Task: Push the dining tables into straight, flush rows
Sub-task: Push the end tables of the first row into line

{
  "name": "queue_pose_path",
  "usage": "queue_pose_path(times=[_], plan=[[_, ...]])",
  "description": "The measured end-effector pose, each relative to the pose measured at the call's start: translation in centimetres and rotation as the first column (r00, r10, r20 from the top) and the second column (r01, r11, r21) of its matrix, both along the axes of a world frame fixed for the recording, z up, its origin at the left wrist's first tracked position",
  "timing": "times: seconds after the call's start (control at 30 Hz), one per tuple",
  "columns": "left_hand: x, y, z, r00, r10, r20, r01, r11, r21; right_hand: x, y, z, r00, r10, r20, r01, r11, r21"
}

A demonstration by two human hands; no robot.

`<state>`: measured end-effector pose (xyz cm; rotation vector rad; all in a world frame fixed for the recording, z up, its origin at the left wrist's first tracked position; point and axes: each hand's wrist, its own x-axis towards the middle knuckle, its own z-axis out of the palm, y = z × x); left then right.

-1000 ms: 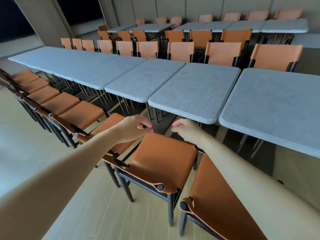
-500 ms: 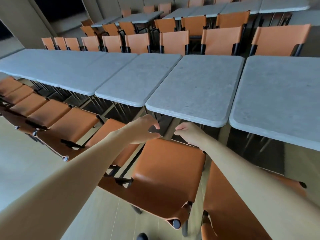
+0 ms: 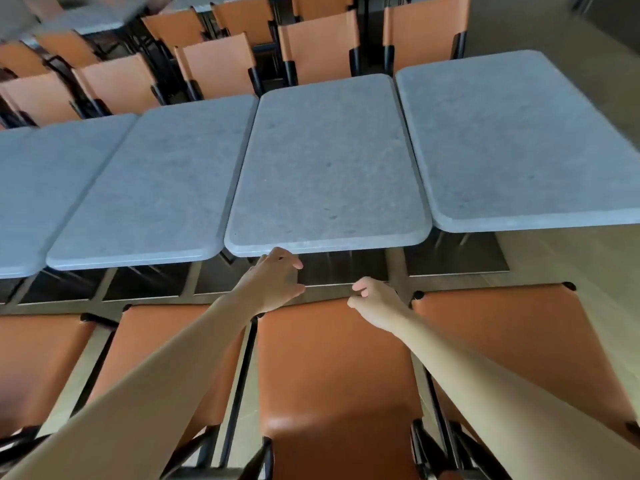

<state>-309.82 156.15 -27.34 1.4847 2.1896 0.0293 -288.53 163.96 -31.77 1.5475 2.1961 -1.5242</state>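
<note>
Your forearms ran off the bottom edge of the frame, so nothing above the elbows showed. The right-hand worktop (image 3: pixel 519 140) was cut by the right edge, and the far-left worktop (image 3: pixel 20 188) by the left edge. The chairs (image 3: pixel 332 375) in front of you lost their lower parts below the bottom edge. The upper left of the frame was smeared with blur. Whether your left hand (image 3: pixel 273 282) touched the middle worktop (image 3: pixel 329 161) could not be told.

Lighting soft, even, moderately dim. Faint sheen on orange leather chair seat (image 3: pixel 294 422). Motion blur upper left. Wide-angle bowing at edges. Dark shadow beneath grey stone worktop (image 3: pixel 325 168).
</note>
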Motion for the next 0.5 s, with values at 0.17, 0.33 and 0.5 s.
queue_pose_path(times=[0.17,0.33,0.5], plan=[[-3.6,2.6,-6.7,0.998,0.047,0.047,-0.045,0.998,-0.040,-4.4,0.4,-3.7,0.983,-0.180,-0.031,0.181,0.983,0.014],[-4.5,4.3,-14.0,0.997,-0.055,-0.046,0.053,0.998,-0.043,-4.8,3.2,-6.7,0.960,-0.276,-0.051,0.281,0.953,0.111],[-5.4,9.4,-17.2,0.964,-0.140,-0.227,0.173,0.976,0.131,-6.1,7.9,-10.6,0.976,-0.207,0.067,0.171,0.922,0.348]])
